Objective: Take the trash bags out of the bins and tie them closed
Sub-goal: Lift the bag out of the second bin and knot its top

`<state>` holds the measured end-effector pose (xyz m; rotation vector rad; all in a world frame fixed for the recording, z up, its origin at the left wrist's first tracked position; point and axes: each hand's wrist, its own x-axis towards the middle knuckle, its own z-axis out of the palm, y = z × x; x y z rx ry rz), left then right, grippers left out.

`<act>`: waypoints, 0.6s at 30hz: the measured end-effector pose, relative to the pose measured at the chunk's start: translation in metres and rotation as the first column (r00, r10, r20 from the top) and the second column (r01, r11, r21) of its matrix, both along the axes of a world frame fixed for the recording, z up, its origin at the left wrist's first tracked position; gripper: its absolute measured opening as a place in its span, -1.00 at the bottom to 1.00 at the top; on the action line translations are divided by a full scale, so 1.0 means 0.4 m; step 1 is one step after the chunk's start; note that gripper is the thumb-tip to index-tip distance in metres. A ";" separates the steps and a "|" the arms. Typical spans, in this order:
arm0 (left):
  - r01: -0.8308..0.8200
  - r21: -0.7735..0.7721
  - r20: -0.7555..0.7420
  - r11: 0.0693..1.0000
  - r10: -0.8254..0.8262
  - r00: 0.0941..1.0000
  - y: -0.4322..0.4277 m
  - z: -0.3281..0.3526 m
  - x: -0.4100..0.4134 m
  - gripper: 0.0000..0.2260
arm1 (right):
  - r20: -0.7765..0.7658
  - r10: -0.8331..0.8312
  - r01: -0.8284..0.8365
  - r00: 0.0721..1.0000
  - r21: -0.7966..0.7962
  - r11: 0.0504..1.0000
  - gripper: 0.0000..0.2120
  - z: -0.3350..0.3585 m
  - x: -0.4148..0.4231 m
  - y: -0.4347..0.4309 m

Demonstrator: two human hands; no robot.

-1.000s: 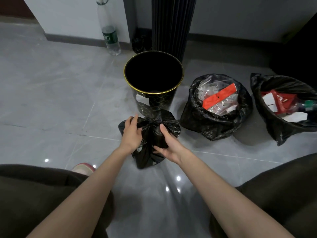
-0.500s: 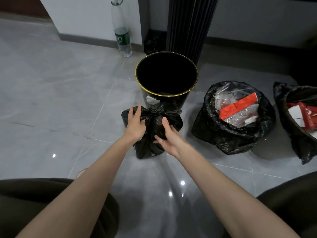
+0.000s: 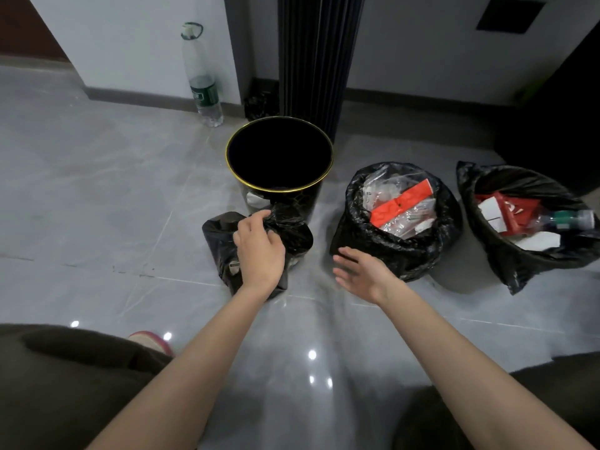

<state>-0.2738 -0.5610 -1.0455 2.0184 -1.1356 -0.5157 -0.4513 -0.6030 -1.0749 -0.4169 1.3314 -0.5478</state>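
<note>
Three black bags stand on the floor across the middle of the frame: left of centre the left bag (image 3: 224,241), its gathered top gripped by the curled fingers of the left hand (image 3: 259,251), just before the empty bin (image 3: 282,190). Next comes the right hand (image 3: 360,274), open and holding nothing, just beside the middle bag (image 3: 389,254), with the right bag (image 3: 519,264) at the right edge. Both gaping bags look light, thin, soft and slippery, so I would gather each by its rolled rim, gently, lest the film tear.

My right hand (image 3: 360,274) let go of the tied bag (image 3: 292,232); left hand (image 3: 259,248) now grips its knot alone.
</note>
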 end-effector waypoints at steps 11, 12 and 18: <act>0.350 0.103 -0.175 0.931 -0.329 0.928 -0.071 0.016 -0.190 -0.68 | -0.028 -0.338 0.338 0.941 0.017 0.941 -0.55 0.015 -0.236 -0.040; 0.375 0.128 -0.201 0.918 -0.347 0.916 -0.080 0.016 -0.201 -0.68 | -0.028 -0.336 0.337 0.941 0.015 0.942 -0.54 0.013 -0.242 -0.051; 0.504 0.246 -0.304 0.828 -0.428 0.851 -0.123 -0.006 -0.255 -0.69 | -0.099 -0.275 0.276 0.956 -0.004 0.961 -0.65 0.001 -0.262 -0.093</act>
